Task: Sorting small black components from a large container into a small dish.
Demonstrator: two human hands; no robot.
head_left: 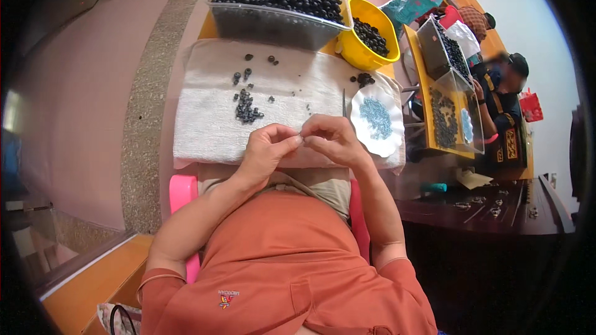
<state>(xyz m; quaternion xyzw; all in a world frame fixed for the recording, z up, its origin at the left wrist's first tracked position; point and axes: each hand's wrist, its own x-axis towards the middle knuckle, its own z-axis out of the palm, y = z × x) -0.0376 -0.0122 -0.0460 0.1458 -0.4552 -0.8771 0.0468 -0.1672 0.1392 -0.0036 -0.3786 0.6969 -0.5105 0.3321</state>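
My left hand (269, 150) and my right hand (333, 139) meet fingertip to fingertip above the near side of a white towel (205, 99). Both are closed in a pinch; whatever sits between the fingertips is too small to name. Beyond my left hand lies a small heap of black ring-shaped pieces (247, 111), with a few loose ones farther up the towel. To the right of my right hand is a white scalloped plate (394, 115) holding many tiny light-blue pieces (375, 118). A thin dark tool (344, 103) rests beside that plate.
At the far side stands a clear bin (267, 25) full of black pieces. A yellow basin (366, 59) with more of them is beside it. A co-worker (506, 87) sits at another table on the right with similar bins (434, 43). Pink chair arms (184, 192) flank me.
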